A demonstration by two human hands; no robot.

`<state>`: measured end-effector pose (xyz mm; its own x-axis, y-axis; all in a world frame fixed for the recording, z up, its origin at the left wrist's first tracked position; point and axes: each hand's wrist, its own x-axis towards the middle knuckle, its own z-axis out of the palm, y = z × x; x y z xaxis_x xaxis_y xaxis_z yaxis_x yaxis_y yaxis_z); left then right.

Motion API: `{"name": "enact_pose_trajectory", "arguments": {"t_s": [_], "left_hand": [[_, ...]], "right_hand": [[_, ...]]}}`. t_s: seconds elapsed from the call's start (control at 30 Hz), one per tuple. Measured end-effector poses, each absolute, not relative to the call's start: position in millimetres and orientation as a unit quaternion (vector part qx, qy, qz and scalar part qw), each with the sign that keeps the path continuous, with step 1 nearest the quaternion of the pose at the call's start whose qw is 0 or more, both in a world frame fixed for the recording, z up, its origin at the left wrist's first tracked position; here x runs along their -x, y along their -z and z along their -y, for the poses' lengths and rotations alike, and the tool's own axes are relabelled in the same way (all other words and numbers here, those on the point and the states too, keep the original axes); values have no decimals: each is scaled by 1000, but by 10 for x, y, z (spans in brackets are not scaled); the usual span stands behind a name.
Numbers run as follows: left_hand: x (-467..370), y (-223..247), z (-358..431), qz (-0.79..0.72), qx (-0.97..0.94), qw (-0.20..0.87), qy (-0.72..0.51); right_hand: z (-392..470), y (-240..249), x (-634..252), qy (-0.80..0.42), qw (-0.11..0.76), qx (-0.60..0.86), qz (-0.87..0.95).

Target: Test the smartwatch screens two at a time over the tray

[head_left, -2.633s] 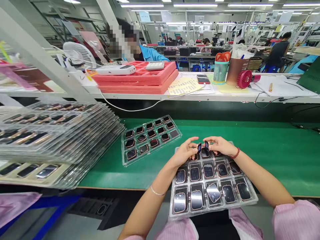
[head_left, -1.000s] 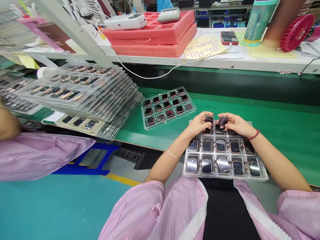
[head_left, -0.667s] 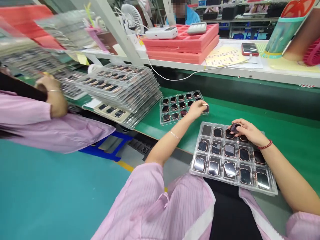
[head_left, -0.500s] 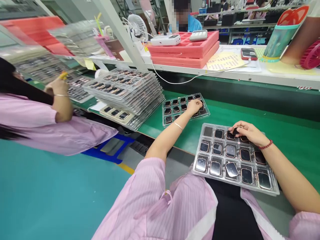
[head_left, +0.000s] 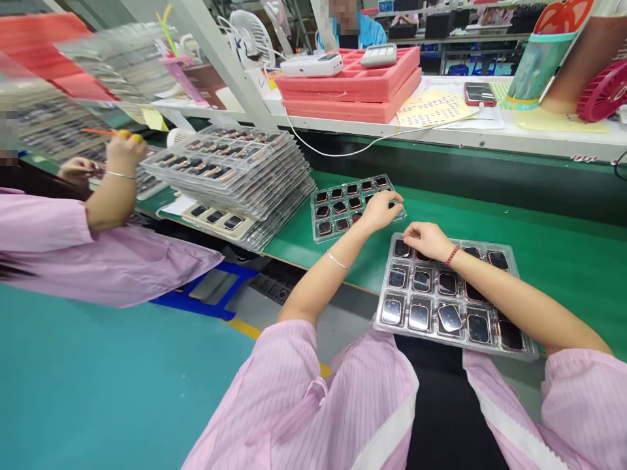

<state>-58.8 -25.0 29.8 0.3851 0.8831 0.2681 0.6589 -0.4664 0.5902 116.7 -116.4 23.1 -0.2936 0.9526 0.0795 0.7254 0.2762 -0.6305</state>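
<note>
My left hand is over the right side of the far tray, thumb and forefinger apart above a dark-screened piece. That tray lies on the green bench and has rows of similar pieces. Closer to me, a clear tray of rounded, dark-screened pieces sits at the bench edge above my lap. My right hand has its fingers closed at the edge of a piece in the back left compartment. One front-row piece lies askew. My right forearm hides part of the near tray.
A tall stack of clear trays stands left of the far tray. Further left, a person's hand and pink sleeve show. Behind the bench, a shelf bears red foam trays, a phone and a cup.
My right hand has moved left with a piece to the back left compartment, which was bare before. My left hand's fingers have parted. The view has shifted slightly.
</note>
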Motion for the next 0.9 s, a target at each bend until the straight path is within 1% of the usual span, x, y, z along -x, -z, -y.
{"name": "enact_pose_trajectory", "arguments": {"t_s": [0.07, 0.13, 0.23, 0.3, 0.37, 0.4, 0.43, 0.53, 0.63, 0.7, 0.77, 0.8, 0.9], "left_hand": [[565, -338, 433, -433, -835, 207, -270], [528, -341, 608, -384, -867, 212, -238], [451, -296, 815, -337, -905, 203, -165], [403, -259, 905, -331, -916, 188, -128], [361, -233, 962, -327, -918, 191, -118], [339, -225, 983, -324, -916, 203, -124], [316, -221, 1003, -320, -911, 217, -139], [221, -223, 1076, -320, -875, 293, -215], [98, -218, 1152, -343, -772, 444, -299], [31, -195, 1166, -342, -689, 558, -310], [0, -152, 1140, -329, -632, 640, -289], [-1, -126, 1119, -323, -615, 664, -277], [40, -49, 1055, -307, -578, 704, -276]], "right_hand": [[1198, -250, -1163, -220, 228, 550, 773], [1262, -305, -1285, -166, 204, 562, 784], [1404, -404, -1551, -54, 101, 593, 797], [1522, -440, -1694, -3, 34, 603, 797], [1629, -435, -1791, 3, 17, 601, 799], [1667, -418, -1829, -15, 33, 595, 803], [1693, -394, -1864, -50, 68, 588, 805], [1699, -308, -1966, -189, 201, 556, 784], [1659, -232, -2063, -316, 300, 522, 733], [1636, -185, -2117, -446, 364, 493, 652], [1619, -139, -2157, -564, 406, 463, 550], [1611, -118, -2171, -596, 413, 455, 517], [1591, -74, -2191, -631, 434, 445, 465]]}}
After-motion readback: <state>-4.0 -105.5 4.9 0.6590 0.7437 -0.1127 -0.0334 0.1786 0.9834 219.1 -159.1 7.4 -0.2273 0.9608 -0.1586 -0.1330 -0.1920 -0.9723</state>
